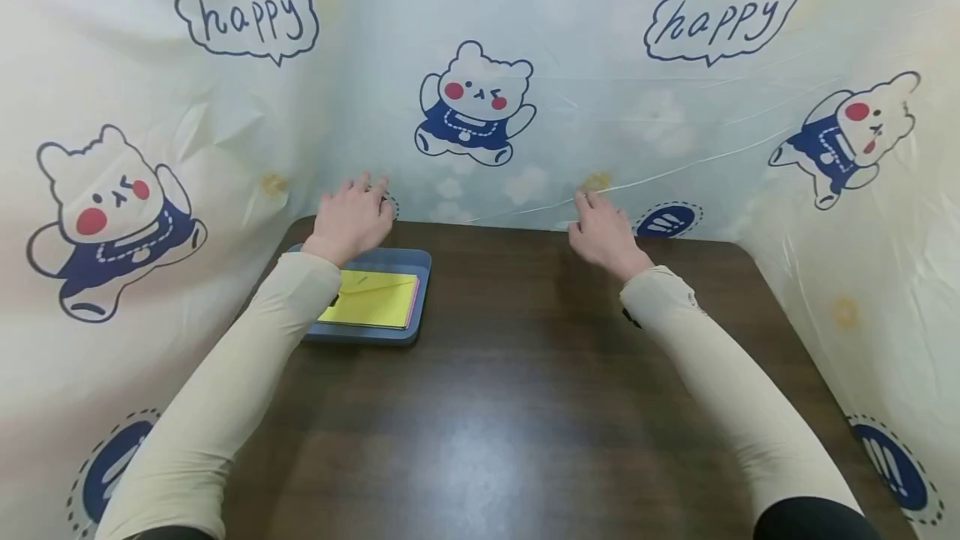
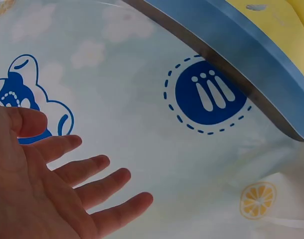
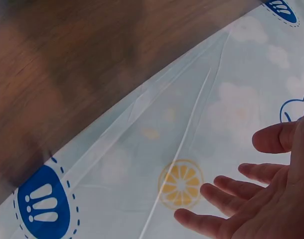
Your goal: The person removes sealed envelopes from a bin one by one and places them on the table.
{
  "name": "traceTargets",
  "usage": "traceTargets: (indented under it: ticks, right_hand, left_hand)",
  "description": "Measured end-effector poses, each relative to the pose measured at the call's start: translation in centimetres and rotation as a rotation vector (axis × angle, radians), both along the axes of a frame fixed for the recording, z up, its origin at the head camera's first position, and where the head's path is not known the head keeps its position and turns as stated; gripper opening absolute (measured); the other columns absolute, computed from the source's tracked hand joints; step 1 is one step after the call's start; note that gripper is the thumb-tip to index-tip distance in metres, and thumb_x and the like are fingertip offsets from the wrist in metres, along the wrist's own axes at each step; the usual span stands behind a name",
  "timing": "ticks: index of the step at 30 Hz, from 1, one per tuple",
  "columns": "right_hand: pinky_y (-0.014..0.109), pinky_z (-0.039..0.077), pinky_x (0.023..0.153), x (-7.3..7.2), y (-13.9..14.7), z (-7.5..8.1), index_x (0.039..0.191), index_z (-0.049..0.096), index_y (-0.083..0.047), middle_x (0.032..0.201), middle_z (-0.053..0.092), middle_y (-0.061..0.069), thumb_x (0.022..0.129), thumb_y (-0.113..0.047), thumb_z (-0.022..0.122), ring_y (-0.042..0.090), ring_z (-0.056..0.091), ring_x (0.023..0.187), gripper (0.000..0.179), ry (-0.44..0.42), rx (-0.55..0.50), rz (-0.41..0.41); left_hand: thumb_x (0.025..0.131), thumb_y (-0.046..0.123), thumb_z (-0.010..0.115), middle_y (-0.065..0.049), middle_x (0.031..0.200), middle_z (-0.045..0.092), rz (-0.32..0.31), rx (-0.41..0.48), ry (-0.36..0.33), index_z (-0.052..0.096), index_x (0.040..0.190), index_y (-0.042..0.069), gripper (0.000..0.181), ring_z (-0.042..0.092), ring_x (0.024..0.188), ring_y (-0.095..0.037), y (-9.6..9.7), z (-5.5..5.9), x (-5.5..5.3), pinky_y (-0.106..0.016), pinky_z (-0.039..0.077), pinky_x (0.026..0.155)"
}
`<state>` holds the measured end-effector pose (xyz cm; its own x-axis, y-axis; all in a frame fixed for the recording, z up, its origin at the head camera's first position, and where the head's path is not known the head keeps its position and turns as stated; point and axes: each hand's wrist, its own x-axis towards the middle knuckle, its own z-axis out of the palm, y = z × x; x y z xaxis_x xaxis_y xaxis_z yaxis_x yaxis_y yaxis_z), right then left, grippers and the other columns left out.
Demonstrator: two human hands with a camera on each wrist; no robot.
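Observation:
My left hand [image 1: 351,219] hovers above the far edge of a blue tray [image 1: 423,290], holding nothing. In the left wrist view its fingers [image 2: 99,172] are spread and nearly straight. Inside the tray lies a yellow paper or envelope [image 1: 375,298], with a pinkish edge showing beneath it at the right; my left forearm hides part of both. My right hand [image 1: 602,233] is held over the table's far edge on the right, also with nothing in it. Its fingers [image 3: 227,196] look loosely extended in the right wrist view.
A dark brown wooden table [image 1: 487,407] fills the middle. Behind it and along both sides hangs a pale printed curtain [image 1: 570,123] with cartoon bears and "happy" bubbles. The tray stands at the table's far left.

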<state>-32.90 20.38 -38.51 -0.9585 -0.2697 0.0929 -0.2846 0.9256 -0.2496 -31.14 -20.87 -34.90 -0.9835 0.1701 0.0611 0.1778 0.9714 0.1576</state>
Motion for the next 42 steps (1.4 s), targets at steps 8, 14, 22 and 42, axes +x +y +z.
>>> traceTargets:
  ticks: [8,14,22,42]
  right_hand:
    - [0.071,0.03,0.112,0.0,-1.0,-0.5,0.164,0.029,0.0,0.164,0.034,0.026,0.108,-0.024,0.037,0.047,0.035,0.148,0.062,-0.021,0.006,0.004]
    - [0.063,0.036,0.113,-0.2,-1.5,-1.3,0.163,0.031,0.001,0.164,0.034,0.026,0.107,-0.023,0.04,0.045,0.037,0.148,0.062,-0.045,-0.061,0.016]
    - [0.062,0.037,0.113,0.7,-3.1,-1.4,0.164,0.031,-0.002,0.167,0.03,0.023,0.107,-0.021,0.041,0.042,0.034,0.15,0.06,-0.15,-0.245,0.029]
    - [0.051,0.036,0.117,2.0,-7.8,-2.0,0.158,0.041,0.002,0.161,0.043,0.02,0.109,-0.016,0.041,0.036,0.04,0.149,0.052,-0.3,-0.475,0.102]
  left_hand:
    - [0.107,0.028,0.03,-0.03,0.162,0.036,0.039,0.019,0.005,0.038,0.16,-0.001,0.061,0.039,0.142,-0.055,-0.8,0.8,0.0,-0.074,0.033,0.109]
    - [0.108,0.028,0.03,-0.03,0.16,0.037,0.06,0.05,-0.022,0.035,0.161,-0.002,0.061,0.039,0.142,-0.055,-2.4,0.2,-0.2,-0.074,0.034,0.108]
    - [0.108,0.03,0.028,-0.033,0.157,0.039,0.09,0.047,-0.06,0.035,0.16,-0.004,0.062,0.04,0.139,-0.056,-4.3,-0.7,-0.2,-0.075,0.037,0.104]
    - [0.107,0.03,0.03,-0.037,0.138,0.052,0.191,0.095,-0.187,0.046,0.145,-0.008,0.056,0.053,0.119,-0.057,-7.0,-2.4,0.5,-0.072,0.043,0.096]
